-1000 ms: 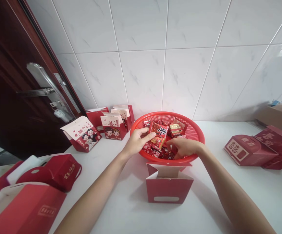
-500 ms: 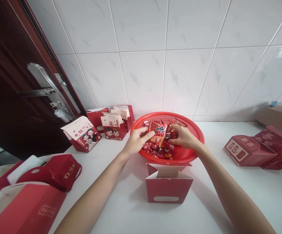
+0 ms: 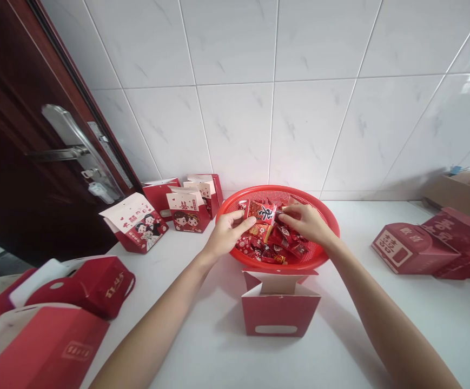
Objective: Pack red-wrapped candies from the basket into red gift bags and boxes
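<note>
A red plastic basket (image 3: 332, 229) holds many wrapped sweets (image 3: 285, 243), mostly in red wrappers. Over its left side, my left hand (image 3: 230, 232) is closed with thumb and fingers on a red candy packet (image 3: 262, 212) marked with a large black character. On the basket's right side, my right hand (image 3: 305, 222) reaches in among the sweets with its fingertips pinched together near that packet; whatever lies between them is too small to make out. In front of the basket stands a red paper gift box (image 3: 281, 316) with its top flaps apart and a white oval on its front.
Several cartoon-printed gift boxes (image 3: 139, 224) stand at the back left near the door (image 3: 11, 135). Larger red boxes (image 3: 52, 335) fill the front left. At right lie pink-red boxes (image 3: 413, 248) before a cardboard carton (image 3: 462, 197). A tiled wall (image 3: 235, 135) rises behind.
My right hand has shifted slightly up from the sweets, and the dark-wrapped piece at its fingers no longer shows. More red sweets show beneath it. My left hand keeps its packet.
</note>
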A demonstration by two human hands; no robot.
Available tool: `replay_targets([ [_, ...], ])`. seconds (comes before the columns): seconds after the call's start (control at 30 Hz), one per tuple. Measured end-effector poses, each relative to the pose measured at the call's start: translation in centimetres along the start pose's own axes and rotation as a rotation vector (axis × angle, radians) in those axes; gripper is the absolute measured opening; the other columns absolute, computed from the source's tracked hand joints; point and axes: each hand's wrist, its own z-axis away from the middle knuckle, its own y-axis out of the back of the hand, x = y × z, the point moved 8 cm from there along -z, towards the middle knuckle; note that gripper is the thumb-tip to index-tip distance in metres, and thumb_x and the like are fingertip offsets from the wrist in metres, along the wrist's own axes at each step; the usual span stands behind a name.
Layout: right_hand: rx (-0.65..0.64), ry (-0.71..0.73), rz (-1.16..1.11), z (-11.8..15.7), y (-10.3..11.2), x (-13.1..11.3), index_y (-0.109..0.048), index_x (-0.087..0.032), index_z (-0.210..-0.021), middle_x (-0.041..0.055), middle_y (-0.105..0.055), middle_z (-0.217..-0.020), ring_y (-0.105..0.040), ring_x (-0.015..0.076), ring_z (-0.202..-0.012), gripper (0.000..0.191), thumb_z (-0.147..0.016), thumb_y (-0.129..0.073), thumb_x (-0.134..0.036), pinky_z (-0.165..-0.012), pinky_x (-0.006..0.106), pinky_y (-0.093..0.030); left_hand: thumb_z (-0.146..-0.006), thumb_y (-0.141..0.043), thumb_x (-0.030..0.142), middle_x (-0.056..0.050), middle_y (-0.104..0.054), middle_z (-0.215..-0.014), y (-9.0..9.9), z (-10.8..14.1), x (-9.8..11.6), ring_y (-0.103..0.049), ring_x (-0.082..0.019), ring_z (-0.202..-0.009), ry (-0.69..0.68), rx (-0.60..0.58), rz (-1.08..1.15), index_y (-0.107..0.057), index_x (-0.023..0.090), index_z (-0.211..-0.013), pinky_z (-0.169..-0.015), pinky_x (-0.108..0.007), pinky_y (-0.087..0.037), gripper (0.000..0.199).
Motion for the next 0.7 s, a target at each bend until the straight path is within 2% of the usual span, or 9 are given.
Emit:
replay_targets([
  [0.1,-0.065,-0.046,-0.126,0.0,-0.6,0.3,-0.051,-0.021,-0.059,0.0049,-0.066,-0.065,-0.06,0.0179,-0.06,0.046,-0.095,-0.046,-0.049,-0.061,0.032,-0.045,-0.078,-0.078,0.052,0.003,-0.057,-0.06,0.0,0.0,-0.1,-0.06,-0.016,-0.067,0.007,0.006,0.006,-0.053,0.019,-0.061,-0.064,-0.026,-0.05,0.044],
  [0.17,-0.081,-0.075,-0.184,0.0,-0.6,0.5,-0.048,-0.021,-0.058,0.0065,-0.068,-0.064,-0.06,0.0165,-0.055,0.051,-0.098,-0.043,-0.053,-0.059,0.031,-0.047,-0.078,-0.078,0.051,0.002,-0.059,-0.061,0.0,0.0,0.0,-0.061,-0.016,-0.067,0.005,0.005,0.01,-0.055,0.019,-0.062,-0.064,-0.026,-0.05,0.043],
  [0.3,-0.095,-0.12,-0.398,0.2,-0.4,0.5,-0.054,-0.02,-0.068,0.0055,-0.067,-0.061,-0.06,0.0155,-0.054,0.051,-0.094,-0.053,-0.063,-0.06,0.029,-0.05,-0.078,-0.078,0.053,0.001,-0.064,-0.065,-0.1,-0.1,-0.2,-0.063,-0.017,-0.07,0.011,-0.007,0.007,-0.062,0.018,-0.066,-0.066,-0.027,-0.052,0.041],
  [0.43,-0.148,-0.094,-0.569,0.6,-0.3,-0.1,-0.059,-0.02,-0.076,0.0031,-0.065,-0.059,-0.059,0.0151,-0.054,0.049,-0.092,-0.059,-0.066,-0.06,0.029,-0.05,-0.078,-0.077,0.058,-0.001,-0.069,-0.071,-0.1,-0.1,-0.4,-0.067,-0.02,-0.075,0.009,-0.03,-0.031,-0.067,0.017,-0.072,-0.071,-0.029,-0.054,0.043],
  [0.6,-0.278,-0.026,-0.588,1.0,-1.0,-0.9,-0.061,-0.019,-0.075,0.0031,-0.067,-0.063,-0.061,0.0153,-0.057,0.052,-0.095,-0.054,-0.066,-0.062,0.03,-0.051,-0.079,-0.077,0.06,-0.007,-0.078,-0.09,-0.4,-0.2,-0.7,-0.072,-0.025,-0.087,0.024,-0.074,-0.024,-0.075,0.015,-0.095,-0.079,-0.034,-0.056,0.048],
  [0.7,-0.304,0.021,-0.542,1.1,-1.0,-1.3,-0.062,-0.02,-0.077,0.0015,-0.066,-0.063,-0.061,0.0153,-0.057,0.046,-0.09,-0.064,-0.064,-0.059,0.03,-0.048,-0.079,-0.077,0.061,-0.008,-0.079,-0.095,-0.4,-0.1,-0.7,-0.072,-0.026,-0.09,0.025,-0.078,-0.023,-0.076,0.014,-0.099,-0.081,-0.035,-0.057,0.051],
])
